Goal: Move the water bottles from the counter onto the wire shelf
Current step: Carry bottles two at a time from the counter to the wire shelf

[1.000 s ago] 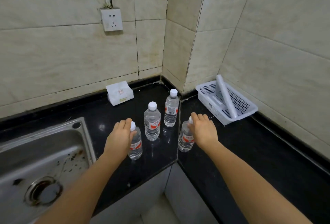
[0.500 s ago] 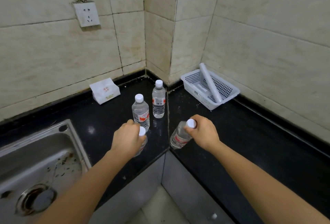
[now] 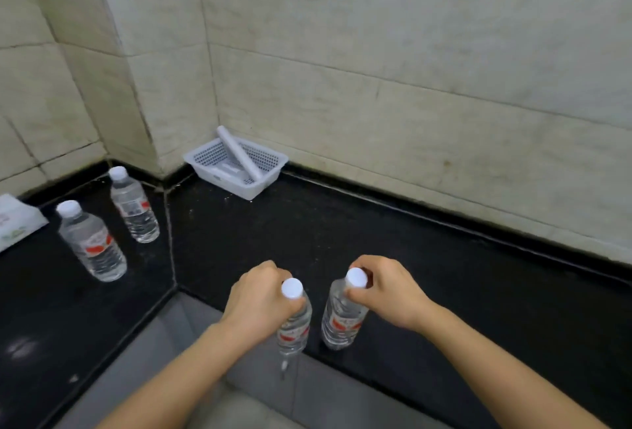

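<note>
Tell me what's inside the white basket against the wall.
A white roll lies slanted in the basket, its far end sticking up past the rim. A flat pale item lies on the bottom beside it, too blurred to identify. Whatever is under the roll is hidden.

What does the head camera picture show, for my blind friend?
Two hands each grip a water bottle by its top at a black counter: the left hand holds the left bottle, the right hand the right bottle. A near bottle and a far bottle stand at the left; a white basket sits in the corner.
</note>
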A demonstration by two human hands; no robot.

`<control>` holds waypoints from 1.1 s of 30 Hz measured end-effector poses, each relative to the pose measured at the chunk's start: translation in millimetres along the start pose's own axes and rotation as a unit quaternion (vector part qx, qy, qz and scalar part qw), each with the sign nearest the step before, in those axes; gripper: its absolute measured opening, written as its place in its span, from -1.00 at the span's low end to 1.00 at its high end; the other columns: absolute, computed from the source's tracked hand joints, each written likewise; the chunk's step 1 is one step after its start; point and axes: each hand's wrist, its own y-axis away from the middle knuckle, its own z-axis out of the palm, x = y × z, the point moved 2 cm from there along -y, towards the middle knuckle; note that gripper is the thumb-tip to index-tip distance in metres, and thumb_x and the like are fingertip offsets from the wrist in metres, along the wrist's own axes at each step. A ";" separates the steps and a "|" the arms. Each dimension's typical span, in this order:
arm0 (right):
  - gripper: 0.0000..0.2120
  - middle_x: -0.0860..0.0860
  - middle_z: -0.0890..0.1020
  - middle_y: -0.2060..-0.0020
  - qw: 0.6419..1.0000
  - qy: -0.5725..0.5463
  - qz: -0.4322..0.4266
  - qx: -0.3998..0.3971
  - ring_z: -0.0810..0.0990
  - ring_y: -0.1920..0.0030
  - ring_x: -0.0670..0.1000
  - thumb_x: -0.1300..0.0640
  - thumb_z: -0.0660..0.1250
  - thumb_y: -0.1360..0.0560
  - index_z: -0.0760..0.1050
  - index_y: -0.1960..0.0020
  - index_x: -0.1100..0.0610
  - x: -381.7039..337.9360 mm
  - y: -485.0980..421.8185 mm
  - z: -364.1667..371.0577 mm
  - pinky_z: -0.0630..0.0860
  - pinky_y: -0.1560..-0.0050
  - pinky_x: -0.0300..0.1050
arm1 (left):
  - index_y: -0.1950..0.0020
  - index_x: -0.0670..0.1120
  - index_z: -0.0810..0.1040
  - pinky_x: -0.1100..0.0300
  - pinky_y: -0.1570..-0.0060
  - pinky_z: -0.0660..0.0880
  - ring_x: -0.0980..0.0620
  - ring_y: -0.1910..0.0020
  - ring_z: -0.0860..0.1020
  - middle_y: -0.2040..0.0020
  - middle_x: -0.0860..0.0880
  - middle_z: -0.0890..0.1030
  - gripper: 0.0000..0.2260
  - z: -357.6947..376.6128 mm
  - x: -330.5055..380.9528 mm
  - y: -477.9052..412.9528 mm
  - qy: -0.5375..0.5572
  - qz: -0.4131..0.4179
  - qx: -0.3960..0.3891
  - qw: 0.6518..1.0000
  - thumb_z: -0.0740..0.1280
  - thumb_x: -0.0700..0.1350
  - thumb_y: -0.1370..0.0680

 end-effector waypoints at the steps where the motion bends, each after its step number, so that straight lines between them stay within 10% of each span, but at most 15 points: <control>1: -0.88 -0.10 0.58 0.23 1.000 0.003 0.005 0.015 0.54 0.21 -0.08 0.00 0.39 -0.33 0.51 0.17 0.00 15.8 18.6 -15.4 0.50 0.21 -0.06 | 0.40 -0.11 0.39 0.15 0.43 0.26 -0.04 0.29 0.49 0.33 0.02 0.39 -0.71 9.5 25.3 3.7 0.015 0.020 0.000 1.000 0.37 0.07 -0.28; 8: -0.88 -0.05 0.59 0.23 0.992 0.019 0.034 0.121 0.52 0.21 -0.03 0.07 0.39 -0.35 0.53 0.16 0.09 116.2 159.3 -126.4 0.48 0.20 -0.03 | 0.31 -0.17 0.57 0.00 0.28 0.49 -0.05 0.32 0.49 0.28 -0.15 0.54 -0.74 65.4 214.2 39.0 0.065 0.128 -0.005 0.990 0.38 0.03 -0.29; 14: -0.90 -0.08 0.60 0.25 0.973 0.007 0.099 0.206 0.55 0.22 -0.07 0.04 0.41 -0.35 0.54 0.17 0.02 184.7 277.5 -221.2 0.49 0.21 -0.09 | 0.32 -0.22 0.54 0.13 0.38 0.30 0.05 0.37 0.31 0.29 -0.24 0.54 -0.68 106.4 363.9 71.0 0.113 0.233 -0.037 0.965 0.41 0.06 -0.30; 19: -0.86 -0.10 0.52 0.43 0.944 0.033 0.149 0.291 0.47 0.38 -0.19 0.05 0.43 -0.32 0.48 0.32 0.00 229.3 356.5 -299.5 0.34 0.41 -0.33 | 0.37 -0.22 0.52 0.16 0.43 0.19 0.08 0.42 0.22 0.46 -0.04 0.33 -0.65 121.1 489.8 91.7 0.153 0.349 -0.064 0.922 0.42 0.07 -0.32; 25: -0.82 -0.03 0.50 0.45 0.908 0.026 0.189 0.372 0.39 0.43 -0.12 0.09 0.45 -0.32 0.50 0.31 0.16 277.8 435.0 -381.6 0.31 0.39 -0.14 | 0.42 -0.26 0.44 0.16 0.46 0.15 0.11 0.43 0.13 0.46 -0.01 0.21 -0.62 132.8 618.1 106.0 0.185 0.451 -0.054 0.871 0.46 0.02 -0.30; 33: -0.90 -0.10 0.60 0.37 0.857 0.034 0.187 0.479 0.48 0.39 -0.19 0.11 0.46 -0.32 0.59 0.18 0.05 357.8 513.4 -518.7 0.45 0.30 -0.16 | 0.26 -0.22 0.59 0.18 0.37 0.28 0.15 0.41 0.31 0.43 0.00 0.45 -0.62 166.8 798.8 94.2 0.298 0.508 -0.096 0.802 0.44 0.11 -0.22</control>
